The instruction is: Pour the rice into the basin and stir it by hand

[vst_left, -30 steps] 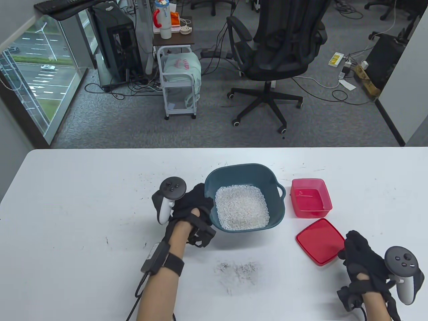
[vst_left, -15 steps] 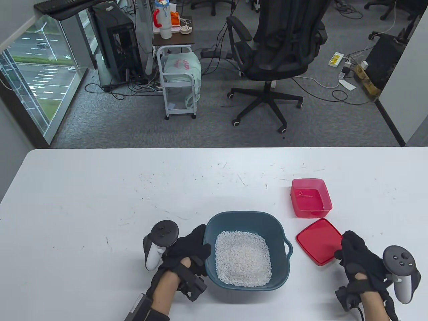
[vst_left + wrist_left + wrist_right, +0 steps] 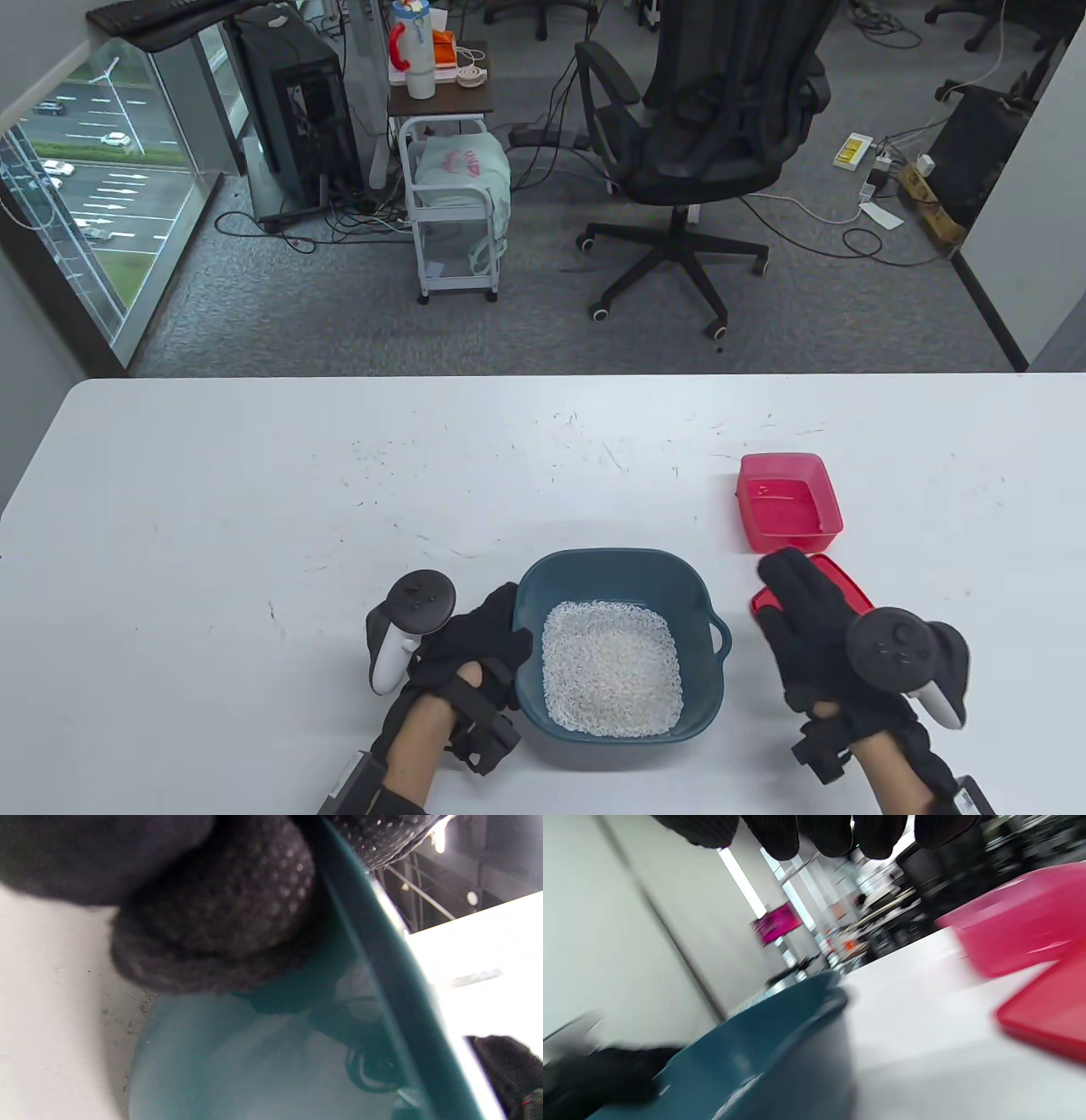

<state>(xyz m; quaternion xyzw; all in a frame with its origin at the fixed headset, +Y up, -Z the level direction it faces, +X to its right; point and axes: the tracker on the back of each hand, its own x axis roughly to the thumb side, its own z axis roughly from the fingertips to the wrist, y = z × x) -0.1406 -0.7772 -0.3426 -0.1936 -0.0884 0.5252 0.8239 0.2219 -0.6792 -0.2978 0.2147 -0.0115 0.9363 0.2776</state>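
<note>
A teal basin (image 3: 700, 586) stands near the table's front edge with white rice (image 3: 611, 666) spread over its bottom. My left hand (image 3: 479, 645) grips the basin's left rim, fingers curled over it; the left wrist view shows a gloved finger (image 3: 220, 912) pressed against the teal wall (image 3: 373, 955). My right hand (image 3: 802, 628) hovers to the right of the basin, fingers straight and holding nothing, over the near-left part of the red lid (image 3: 848, 581). In the blurred right wrist view the fingertips (image 3: 831, 832) hang above the basin (image 3: 780, 1052).
An empty red container (image 3: 789, 501) stands behind the red lid on the right. Dark scuff marks dot the white table (image 3: 212, 509). Beyond the far edge are an office chair (image 3: 704, 127) and a small white cart (image 3: 454, 204).
The left hand pulled the basin from mid-table to the front edge, then nudged it slightly left. The right hand moved up and left from the front right corner, over the red lid.
</note>
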